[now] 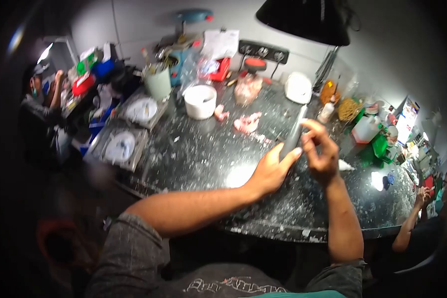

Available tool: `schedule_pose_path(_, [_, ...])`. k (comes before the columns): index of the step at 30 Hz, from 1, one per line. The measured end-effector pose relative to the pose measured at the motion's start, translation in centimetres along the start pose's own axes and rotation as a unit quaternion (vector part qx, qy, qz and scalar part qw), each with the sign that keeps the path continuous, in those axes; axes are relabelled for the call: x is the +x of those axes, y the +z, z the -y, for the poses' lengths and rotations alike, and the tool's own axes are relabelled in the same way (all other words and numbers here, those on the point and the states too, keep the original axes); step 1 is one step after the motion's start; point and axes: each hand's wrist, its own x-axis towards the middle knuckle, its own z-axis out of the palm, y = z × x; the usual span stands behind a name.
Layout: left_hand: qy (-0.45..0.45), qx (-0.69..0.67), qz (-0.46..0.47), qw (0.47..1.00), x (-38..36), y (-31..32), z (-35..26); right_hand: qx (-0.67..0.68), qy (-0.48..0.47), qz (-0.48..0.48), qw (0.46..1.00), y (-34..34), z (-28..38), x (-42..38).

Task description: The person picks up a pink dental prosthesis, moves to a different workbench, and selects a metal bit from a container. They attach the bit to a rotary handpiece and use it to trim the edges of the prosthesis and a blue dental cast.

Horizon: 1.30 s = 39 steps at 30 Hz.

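Observation:
My left hand [270, 171] is closed around the lower end of a slim grey rod-shaped tool [294, 136]. The tool slants upward, away from me, and its far end is paler and shiny; its exact kind is not clear. My right hand [322, 151] is raised just right of the tool, its fingers curled and thumb and fingertips brought together beside the upper part. Whatever those fingertips pinch, if anything, is too small to make out. Beyond my hands, crumpled pink pieces [247, 122] lie on the speckled black worktop [193, 164].
A white round tub [200, 102] and a cup of brushes [157, 83] stand at the back left. A black lamp shade [303, 22] hangs overhead. Bottles, including one with pink liquid [366, 130], crowd the right. Other people sit at far left and far right.

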Motion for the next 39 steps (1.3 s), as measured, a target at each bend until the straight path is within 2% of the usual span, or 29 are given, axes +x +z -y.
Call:
schedule_pose_path(1, [-0.004, 0.017, 0.004, 1.000, 0.0, -0.1, 0.3, 0.029, -0.024, 0.030, 0.999, 0.2, -0.5, 0.0])
schedule_pose_path(3, [-0.057, -0.004, 0.024, 0.998, -0.1, -0.2, 0.6, -0.047, -0.099, 0.047, 0.993, -0.2, 0.0, 0.6])
schedule_pose_path(5, [-0.049, 0.003, 0.016, 0.999, -0.2, 0.0, 0.7, -0.059, -0.082, 0.083, 0.991, -0.6, -0.5, 0.7])
schedule_pose_path(6, [-0.031, -0.003, 0.013, 0.999, -0.7, 0.2, 0.6, -0.043, -0.118, 0.058, 0.990, -0.2, -1.3, 0.8])
schedule_pose_path(7, [-0.016, -0.006, 0.012, 1.000, -0.6, 0.4, 0.6, -0.017, -0.061, 0.056, 0.996, 0.1, -1.2, 0.4])
schedule_pose_path(9, [0.124, 0.058, -0.005, 0.991, -0.1, 0.7, 2.0, -0.012, -0.074, 0.036, 0.997, 0.5, -2.1, 0.1])
schedule_pose_path(10, [0.050, 0.059, 0.022, 0.997, -0.6, 0.5, 1.1, 0.005, 0.000, 0.044, 0.999, 0.5, -1.6, -0.2])
schedule_pose_path(11, [-0.014, 0.058, 0.047, 0.997, -0.5, 0.2, 0.1, 0.058, 0.006, 0.027, 0.998, 0.9, -2.1, -0.4])
schedule_pose_path(13, [-0.016, 0.040, 0.047, 0.998, -0.1, 0.3, 0.9, 0.142, 0.089, 0.030, 0.985, 1.2, -2.4, -0.8])
schedule_pose_path(15, [0.006, 0.039, 0.061, 0.997, 0.3, 0.2, 0.4, 0.197, 0.068, 0.002, 0.978, 2.1, -2.7, -0.9])
schedule_pose_path(17, [-0.032, 0.096, 0.132, 0.986, 1.0, -0.9, -1.0, 0.136, 0.065, -0.004, 0.989, 1.1, -2.2, -0.8])
schedule_pose_path(19, [-0.124, 0.160, 0.198, 0.959, 2.4, -2.5, -2.9, 0.127, 0.030, -0.044, 0.990, 1.5, -2.4, -0.6])
schedule_pose_path(21, [-0.076, 0.159, 0.197, 0.964, 2.6, -3.5, -5.7, 0.091, 0.019, -0.045, 0.995, 1.2, -1.6, -0.4])
schedule_pose_path(23, [-0.074, 0.141, 0.115, 0.980, 3.7, -5.9, -7.6, 0.018, 0.050, 0.028, 0.998, 0.7, -1.1, -0.6])
schedule_pose_path(25, [0.003, 0.145, 0.028, 0.989, 4.7, -8.8, -8.5, -0.032, 0.104, 0.137, 0.985, 0.7, -2.0, -0.6])
schedule_pose_path(27, [0.102, 0.275, -0.068, 0.954, 6.1, -12.3, -7.8, -0.114, 0.116, 0.185, 0.969, 1.1, -2.6, -1.4])
schedule_pose_path(28, [0.162, 0.436, -0.160, 0.871, 6.5, -13.7, -6.6, -0.142, 0.146, 0.218, 0.954, 0.5, -2.0, -1.4])
schedule_pose_path(29, [0.211, 0.577, -0.245, 0.750, 6.5, -14.6, -5.9, -0.138, 0.146, 0.219, 0.955, 0.4, -1.9, -1.3])
schedule_pose_path(30, [0.138, 0.533, -0.217, 0.807, 6.6, -15.5, -5.7, -0.166, 0.170, 0.250, 0.939, 0.3, -1.7, -1.2])
schedule_pose_path(31, [0.134, 0.534, -0.216, 0.807, 6.8, -16.1, -5.0, -0.194, 0.193, 0.281, 0.920, 0.1, -1.7, -1.1])
schedule_pose_path(33, [0.127, 0.634, -0.316, 0.694, 6.4, -17.6, -1.7, -0.199, 0.192, 0.260, 0.925, 0.1, -2.3, -1.3])
schedule_pose_path(34, [0.058, 0.600, -0.250, 0.758, 6.8, -19.0, -1.3, -0.216, 0.203, 0.253, 0.921, 0.2, -2.6, -1.4])
schedule_pose_path(35, [0.051, 0.589, -0.236, 0.771, 7.2, -19.5, -0.7, -0.231, 0.217, 0.262, 0.911, 0.1, -2.1, -1.2])
schedule_pose_path(36, [0.059, 0.629, -0.237, 0.738, 7.5, -19.9, 0.0, -0.234, 0.224, 0.256, 0.911, 0.0, -1.7, -1.2])
schedule_pose_path(37, [0.094, 0.613, -0.260, 0.740, 7.7, -19.8, 0.3, -0.241, 0.241, 0.264, 0.902, 0.0, -1.5, -1.0])
schedule_pose_path(38, [0.155, 0.583, -0.267, 0.752, 8.4, -21.3, 1.1, -0.237, 0.245, 0.263, 0.903, 0.0, -1.3, -1.0])
schedule_pose_path(39, [0.155, 0.534, -0.251, 0.792, 8.9, -22.4, 1.1, -0.234, 0.261, 0.268, 0.897, 0.0, -0.9, -0.7])
